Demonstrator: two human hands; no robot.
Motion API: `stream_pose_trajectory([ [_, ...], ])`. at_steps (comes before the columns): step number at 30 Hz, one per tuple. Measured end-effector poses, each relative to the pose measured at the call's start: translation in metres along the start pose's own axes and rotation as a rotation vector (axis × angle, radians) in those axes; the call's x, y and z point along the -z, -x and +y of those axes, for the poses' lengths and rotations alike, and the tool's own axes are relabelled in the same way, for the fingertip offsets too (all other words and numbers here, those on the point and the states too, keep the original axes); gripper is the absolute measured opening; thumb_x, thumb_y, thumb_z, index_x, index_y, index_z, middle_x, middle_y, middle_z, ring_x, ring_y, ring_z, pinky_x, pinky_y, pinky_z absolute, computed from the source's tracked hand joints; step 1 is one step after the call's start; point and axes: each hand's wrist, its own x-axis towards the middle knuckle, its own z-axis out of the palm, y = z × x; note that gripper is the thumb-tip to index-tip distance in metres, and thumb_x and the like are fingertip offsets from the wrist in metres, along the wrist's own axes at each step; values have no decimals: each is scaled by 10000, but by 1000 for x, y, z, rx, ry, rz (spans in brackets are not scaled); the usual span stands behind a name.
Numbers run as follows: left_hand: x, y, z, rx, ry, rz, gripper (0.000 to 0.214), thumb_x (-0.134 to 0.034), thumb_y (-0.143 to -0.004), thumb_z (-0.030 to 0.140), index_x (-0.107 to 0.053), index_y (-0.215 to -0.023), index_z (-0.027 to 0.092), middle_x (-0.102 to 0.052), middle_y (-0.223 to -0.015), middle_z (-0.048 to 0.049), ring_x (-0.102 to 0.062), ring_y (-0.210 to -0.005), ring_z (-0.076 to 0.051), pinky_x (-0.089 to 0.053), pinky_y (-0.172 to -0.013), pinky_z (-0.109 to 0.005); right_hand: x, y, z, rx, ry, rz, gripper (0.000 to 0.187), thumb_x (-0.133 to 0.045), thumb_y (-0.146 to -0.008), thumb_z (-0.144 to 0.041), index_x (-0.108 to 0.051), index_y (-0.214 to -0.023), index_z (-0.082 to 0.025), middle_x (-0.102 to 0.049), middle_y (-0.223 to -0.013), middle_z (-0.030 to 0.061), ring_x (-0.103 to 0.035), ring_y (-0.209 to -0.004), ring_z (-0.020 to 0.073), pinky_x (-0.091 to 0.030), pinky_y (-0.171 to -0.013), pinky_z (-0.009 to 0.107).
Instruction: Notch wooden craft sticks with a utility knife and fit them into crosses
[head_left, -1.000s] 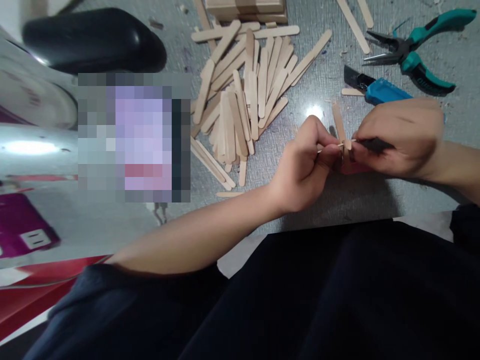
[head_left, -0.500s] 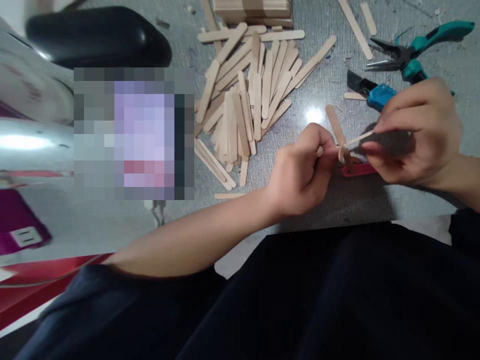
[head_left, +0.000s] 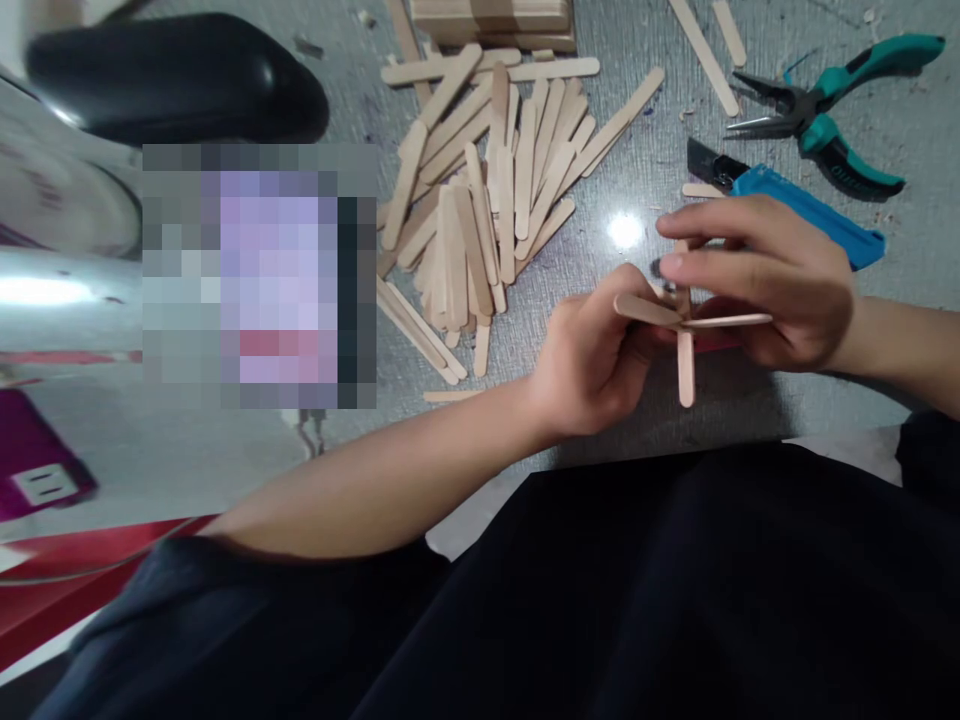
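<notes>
Left hand: pinching the crossed sticks at their joint, grip tight.
Right hand: cradling the cross's right arm, grip narrow around it.
Crossed sticks: hovering right of the loose pile; light, thin, probably snapping easily, so best taken at the crossing.

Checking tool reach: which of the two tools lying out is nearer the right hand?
The blue utility knife, just beyond the right hand, which holds the crossed sticks together with the left hand. The teal-handled pliers lie farther back.
</notes>
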Motion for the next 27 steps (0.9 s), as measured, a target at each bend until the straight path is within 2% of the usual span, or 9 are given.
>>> stream_pose_trajectory([
  [2,2,-5,3,-42,3,-28,226,-613,-1202,309,-589,-982,260,-651,-777,41,-631,-570,-78,-476,-500,-214,5,-1,1,33,93,-7,334,-758,-1147,-399,-729,-1477,-353,-857,-1429,51,-853,-1239,263,-707,-1039,436],
  [4,3,-9,7,-71,33,-69,231,-629,-1184,253,-596,-955,253,-669,-754,45,-649,-568,-76,-492,-500,-199,13,-1,5,76,136,-9,326,-811,-1122,-406,-748,-1433,-329,-897,-1278,36,-874,-1091,230,-703,-960,383],
  [6,4,-11,9,-69,97,-119,217,-649,-1171,222,-623,-957,246,-711,-781,38,-704,-611,-82,-527,-526,-185,20,0,11,184,139,-56,230,-834,-1109,-440,-789,-1317,-350,-908,-1183,-15,-868,-990,191,-684,-891,340],
  [9,3,-9,8,2,231,-183,191,-698,-1168,266,-669,-981,240,-763,-854,14,-774,-698,-104,-595,-591,-190,27,1,22,237,60,-120,129,-844,-1105,-506,-847,-1183,-404,-889,-1031,-95,-833,-891,134,-635,-815,307],
  [12,1,-4,4,114,368,-209,209,-781,-1138,374,-707,-984,253,-766,-852,8,-797,-735,-135,-658,-653,-235,32,-3,28,223,-17,-182,133,-825,-1121,-510,-869,-1225,-441,-861,-965,-111,-795,-856,109,-626,-826,306],
  [15,-1,-4,1,175,458,-213,245,-804,-1121,437,-738,-960,265,-752,-811,14,-803,-732,-148,-686,-669,-256,33,-8,27,472,102,-170,108,-883,-1085,-390,-862,-1190,-409,-844,-936,-113,-763,-788,99,-599,-725,288],
  [18,0,-9,2,195,496,-214,272,-813,-1114,454,-749,-936,259,-759,-799,15,-789,-690,-137,-685,-634,-240,31,-11,21,567,265,-97,97,-830,-1098,-237,-840,-1033,-308,-835,-920,-81,-790,-818,121,-630,-745,307],
  [23,2,-13,7,209,508,-231,245,-801,-1130,390,-739,-936,253,-814,-839,30,-825,-705,-122,-694,-625,-195,24,-10,15,296,113,-64,266,-719,-1179,-435,-807,-968,-300,-817,-868,-63,-770,-749,95,-639,-750,274],
  [27,1,-14,8,176,521,-231,181,-792,-1135,309,-741,-968,262,-851,-867,52,-880,-779,-131,-715,-669,-175,22,-7,16,268,33,-71,282,-748,-1157,-503,-813,-976,-297,-830,-868,-51,-790,-783,116,-646,-796,300],
])
